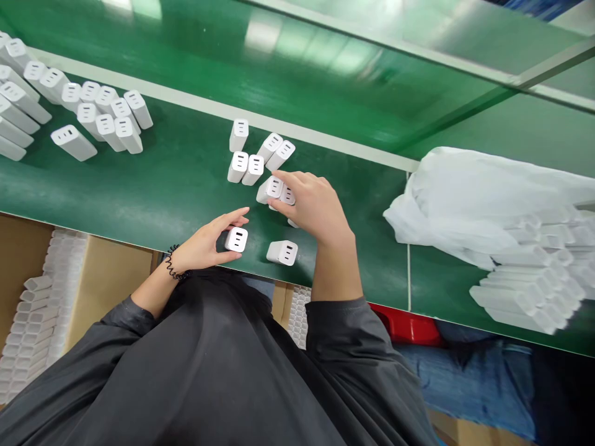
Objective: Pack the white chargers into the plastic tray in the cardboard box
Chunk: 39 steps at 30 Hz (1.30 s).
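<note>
My left hand (208,241) is curved around a white USB charger (236,239) near the table's front edge. Its thumb lies by the charger's lower side, and the fingers stay apart from it above. With thumb and fingertips, my right hand (316,201) grips another white charger (268,189), whose port face points up. A second charger (287,196) beside it is partly hidden by that hand. One more charger (282,253) sits by itself below my right hand. Behind the hands stand several chargers (238,166) in a loose cluster.
Many white chargers (106,98) crowd the left end of the green table (186,186). To the right lies a white plastic bag (465,192) beside stacked translucent sleeves (530,285). A cardboard box (102,291) with more sleeves is at lower left, and a red stool (411,327) sits under the table.
</note>
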{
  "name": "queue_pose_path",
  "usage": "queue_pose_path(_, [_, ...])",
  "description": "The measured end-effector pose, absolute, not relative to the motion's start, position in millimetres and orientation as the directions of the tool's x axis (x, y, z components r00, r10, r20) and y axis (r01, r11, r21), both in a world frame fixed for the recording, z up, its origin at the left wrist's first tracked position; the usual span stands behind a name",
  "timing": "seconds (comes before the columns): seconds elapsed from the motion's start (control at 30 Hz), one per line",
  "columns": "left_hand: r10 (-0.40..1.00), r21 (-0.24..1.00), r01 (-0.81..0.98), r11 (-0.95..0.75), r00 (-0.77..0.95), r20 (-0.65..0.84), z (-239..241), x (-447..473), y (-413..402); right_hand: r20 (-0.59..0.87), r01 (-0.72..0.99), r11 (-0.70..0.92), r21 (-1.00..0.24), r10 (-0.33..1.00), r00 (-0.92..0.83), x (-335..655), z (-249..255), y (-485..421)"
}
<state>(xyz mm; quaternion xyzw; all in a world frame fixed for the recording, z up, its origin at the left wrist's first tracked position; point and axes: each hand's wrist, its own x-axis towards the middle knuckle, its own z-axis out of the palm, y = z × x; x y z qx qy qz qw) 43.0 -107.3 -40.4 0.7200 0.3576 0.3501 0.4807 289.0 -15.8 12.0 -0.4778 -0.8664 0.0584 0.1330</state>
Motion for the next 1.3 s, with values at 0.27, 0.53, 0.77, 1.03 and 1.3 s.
queue_pose_path(0.27, [0.841, 0.923, 0.232, -0.307, 0.519, 0.15, -38, 42, -107, 0.322, 0.755, 0.441, -0.486, 0.893, -0.315, 336, 4, -60])
queue_pose_path(0.53, [0.844, 0.914, 0.284, -0.289, 0.527, 0.103, -30, 44, -107, 0.148, 0.723, 0.313, -0.616, 0.947, -0.284, 343, -7, -54])
queue_pose_path(0.77, [0.85, 0.906, 0.305, -0.294, 0.518, 0.101, -28, 43, -107, 0.18, 0.63, 0.347, -0.695, 0.932, -0.315, 317, -28, -26])
queue_pose_path(1.03, [0.849, 0.892, 0.333, -0.305, 0.52, 0.096, -27, 44, -108, 0.196, 0.409, 0.377, -0.831, 0.887, -0.418, 306, -42, -32])
queue_pose_path(1.3, [0.825, 0.894, 0.34, -0.293, 0.562, 0.057, -24, 41, -107, 0.161, 0.347, 0.24, -0.907, 0.957, -0.242, 304, -39, -29])
